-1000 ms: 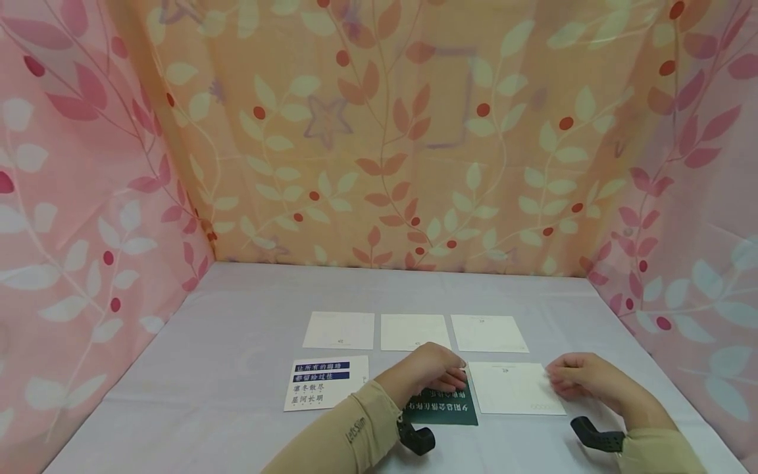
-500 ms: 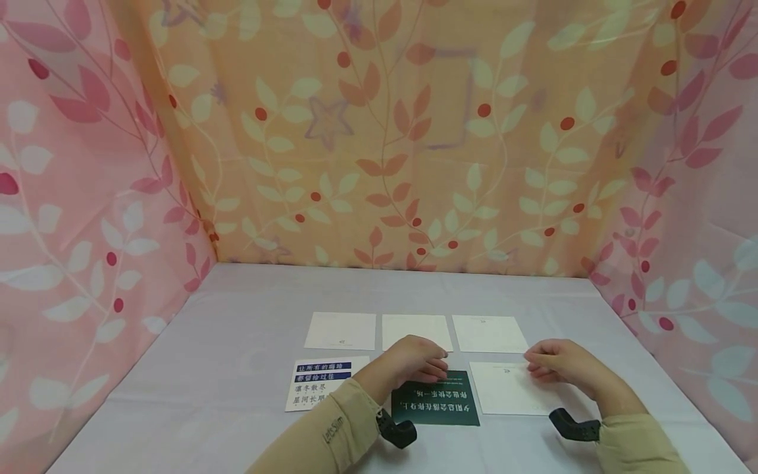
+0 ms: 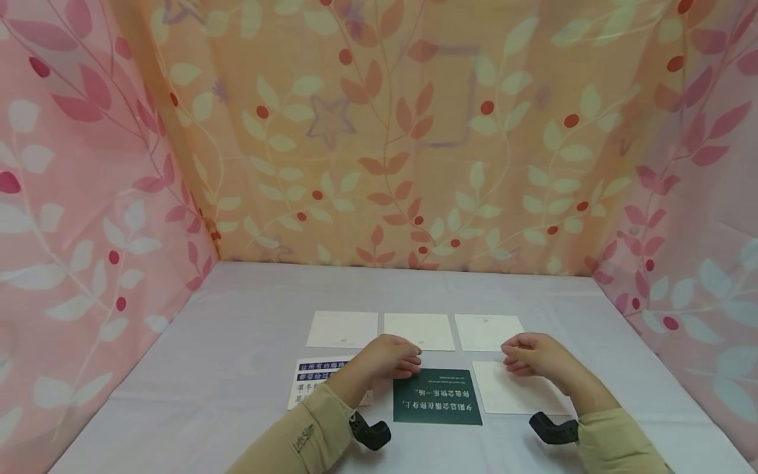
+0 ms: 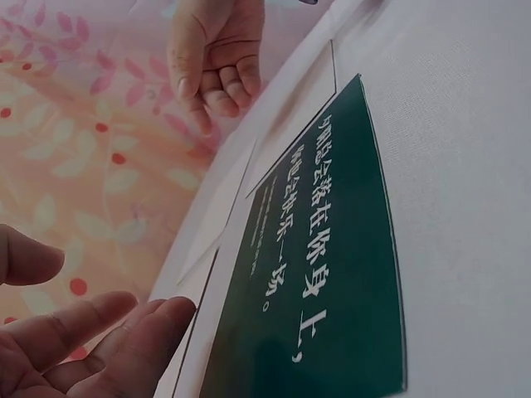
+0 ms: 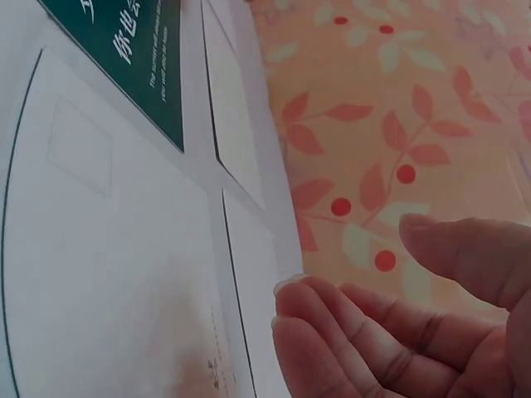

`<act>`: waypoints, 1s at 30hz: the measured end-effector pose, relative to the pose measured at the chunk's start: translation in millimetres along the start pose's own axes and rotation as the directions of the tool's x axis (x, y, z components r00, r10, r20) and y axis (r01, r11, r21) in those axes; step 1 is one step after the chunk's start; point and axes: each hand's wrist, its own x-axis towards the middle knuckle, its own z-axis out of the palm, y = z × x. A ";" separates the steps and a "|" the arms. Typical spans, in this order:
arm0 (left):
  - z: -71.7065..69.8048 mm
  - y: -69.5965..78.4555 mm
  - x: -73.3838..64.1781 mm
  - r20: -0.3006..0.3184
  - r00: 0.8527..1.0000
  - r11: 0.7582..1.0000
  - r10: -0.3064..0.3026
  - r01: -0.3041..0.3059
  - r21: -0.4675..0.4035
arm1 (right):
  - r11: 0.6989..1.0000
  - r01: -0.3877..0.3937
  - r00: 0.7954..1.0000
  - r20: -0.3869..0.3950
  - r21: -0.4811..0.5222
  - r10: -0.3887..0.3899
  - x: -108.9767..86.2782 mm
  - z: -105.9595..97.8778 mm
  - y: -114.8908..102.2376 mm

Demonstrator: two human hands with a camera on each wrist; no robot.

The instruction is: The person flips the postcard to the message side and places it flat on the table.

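Below and between our left hand (image 3: 381,361) and right hand (image 3: 543,359), fingers loose and free, we have the green card (image 3: 439,398) flat on the white table (image 3: 243,322). Beyond the fingertips hangs a leafy orange curtain (image 3: 331,164).

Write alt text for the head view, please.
A person's left grip and right grip, holding nothing, are over a white table. Front row, left to right: blue-banded text card, dark green text card, pale card; three white cards lie behind. Leaf-patterned fabric hangs beyond.
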 end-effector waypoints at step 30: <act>-32.8 -24.6 -30.9 -0.068 0.994 0.988 -0.082 0.072 -0.134 | 0.994 -0.035 0.999 0.043 0.101 0.030 -6.5 47.6 -10.8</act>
